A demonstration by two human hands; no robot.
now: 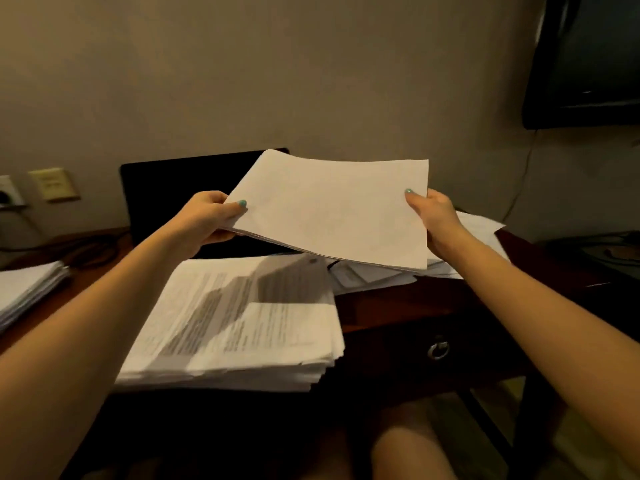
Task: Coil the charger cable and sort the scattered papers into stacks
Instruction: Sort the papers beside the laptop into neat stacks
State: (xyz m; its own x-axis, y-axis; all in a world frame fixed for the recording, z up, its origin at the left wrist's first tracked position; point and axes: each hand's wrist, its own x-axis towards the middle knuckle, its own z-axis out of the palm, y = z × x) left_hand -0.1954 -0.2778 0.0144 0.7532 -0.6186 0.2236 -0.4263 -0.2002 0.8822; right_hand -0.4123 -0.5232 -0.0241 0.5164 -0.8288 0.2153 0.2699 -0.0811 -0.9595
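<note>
You are holding a thin sheaf of papers [329, 209] in the air above the counter [398, 306], just in front of the dark laptop [187, 188]. Your left hand [214, 216] pinches its left edge and your right hand [433, 216] pinches its right edge, each with the thumb on top and the fingers underneath.

Below the sheaf, 1 thick stack [235, 323] of printed pages sits at the near edge of the counter, with its sheets fanned out unevenly along the right side. A 2nd stack [27, 289] lies well apart at the far left. Loose sheets [374, 277] are scattered under and beyond your right hand.

The sheaf should feel light and limp. Its near edge already bows downward, and the pages will likely slide over one another if your pinch loosens. Keep your hold on the 2 opposite edges. For squaring, I would stand the sheaf on its long edge on the counter.

A dark cable [93, 251] lies on the counter at the left, near the wall socket [10, 195]. It is too dim to tell whether it is the charger cable or whether it is coiled.
</note>
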